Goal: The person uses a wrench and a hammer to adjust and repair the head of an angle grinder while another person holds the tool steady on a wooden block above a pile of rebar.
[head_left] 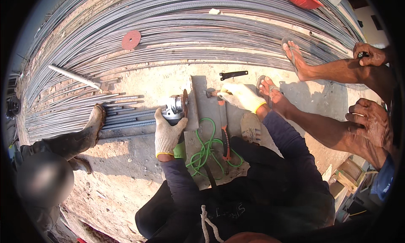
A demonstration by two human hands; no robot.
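— Gripping the angle grinder (175, 109) with my left hand (167, 133) clamped round its body, disc standing on edge against the flat steel plate (198, 100) on the ground.

— And your right?

— My right hand (242, 96) is closed over the end of the hammer (223, 125) lying on the plate, pressing down. The hands are well apart.

— Anything to mind?

— I judge the green cord (206, 148) looped just below the plate should stay clear of the disc, and a neighbour's sandalled foot (274, 95) sits just beside my right hand. Rebar (211, 28) is stacked beyond.
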